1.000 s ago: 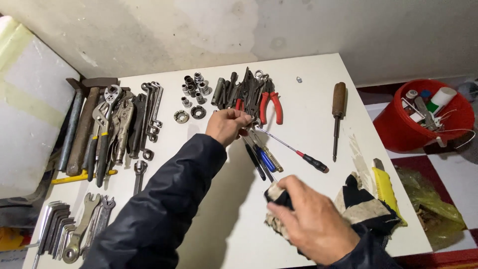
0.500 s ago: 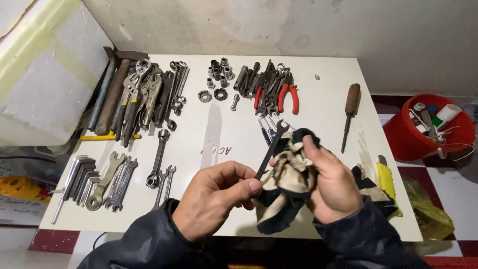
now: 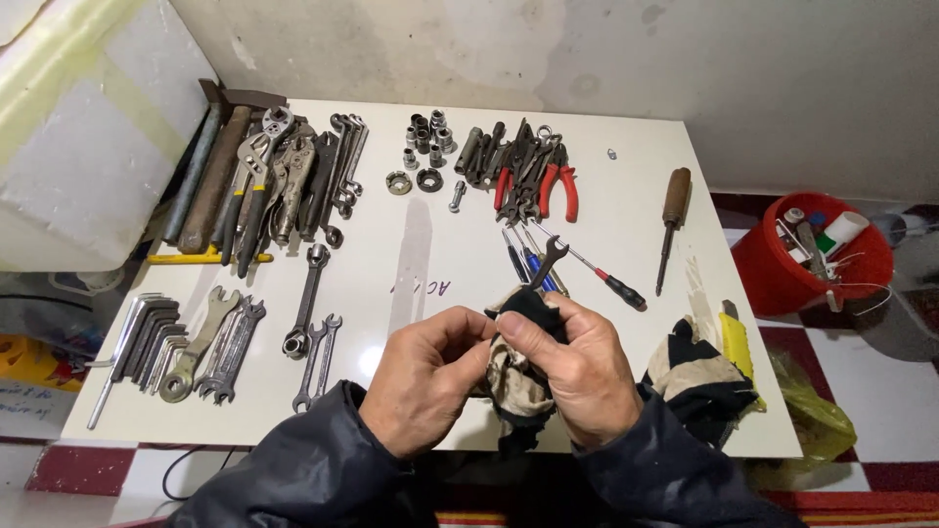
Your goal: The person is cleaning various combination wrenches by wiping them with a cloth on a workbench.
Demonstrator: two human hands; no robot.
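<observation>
while both hands work together at the near edge of the white desk (image 3: 430,244), the right hand (image 3: 577,376) has its fingers clenched around a black and beige rag (image 3: 514,386) bunched in the palm, and a small open-end wrench (image 3: 550,260) sticks up out of that rag with its jaw end uppermost. the left hand (image 3: 425,376) sits just beside the right, its fingers pinched on the rag's left side. the wrench shaft is hidden inside the cloth. behind the hands lie blue-handled screwdrivers (image 3: 523,262) and a red and black screwdriver (image 3: 602,277). further back are red-handled pliers (image 3: 558,186), a cluster of sockets (image 3: 425,142) and a wooden-handled screwdriver (image 3: 670,220). at the left lie hex keys (image 3: 142,342), flat spanners (image 3: 230,342) and large pliers (image 3: 259,186). a second rag (image 3: 699,376) rests at the desk's right edge, and a red bucket (image 3: 773,279) stands on the floor beyond it.
</observation>
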